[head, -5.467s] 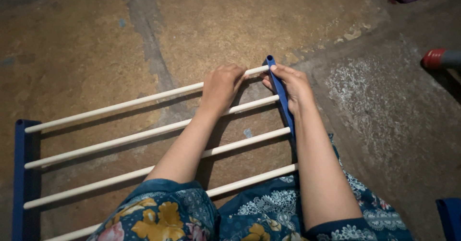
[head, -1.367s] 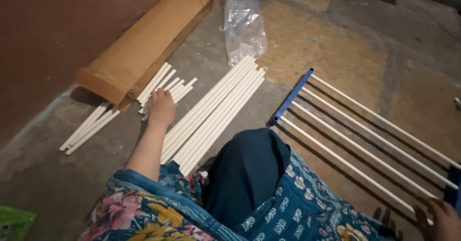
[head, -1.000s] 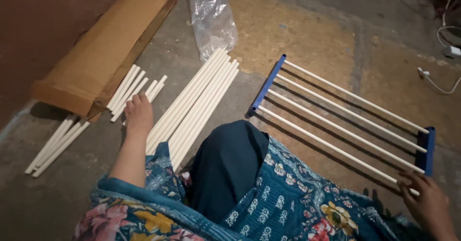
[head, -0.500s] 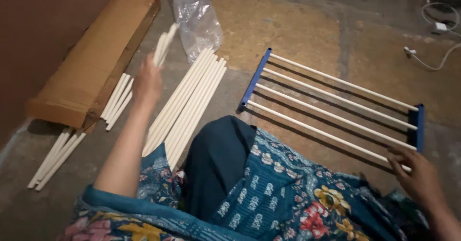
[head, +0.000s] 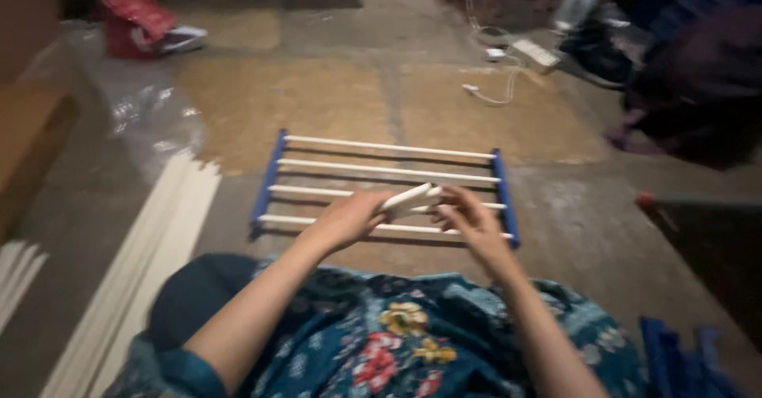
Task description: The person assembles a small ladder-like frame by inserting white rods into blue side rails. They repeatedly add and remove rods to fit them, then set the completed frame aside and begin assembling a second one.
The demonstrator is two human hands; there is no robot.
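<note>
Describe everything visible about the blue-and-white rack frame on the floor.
The rack frame lies flat on the stone floor, just beyond the person's knees. It has two blue side bars joined by four white rods that look like plastic or painted wood, evenly spaced and parallel. The left hand and right hand hover over its near rods, holding short white rods; whether they touch the frame is unclear.

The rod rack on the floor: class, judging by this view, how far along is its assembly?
Done: the rack already has four white rods seated between two blue end bars. In hand: the left hand and right hand hold short white rods together above it. Left: a long row of loose white rods lies unused on the floor beside the person's left knee.
</note>
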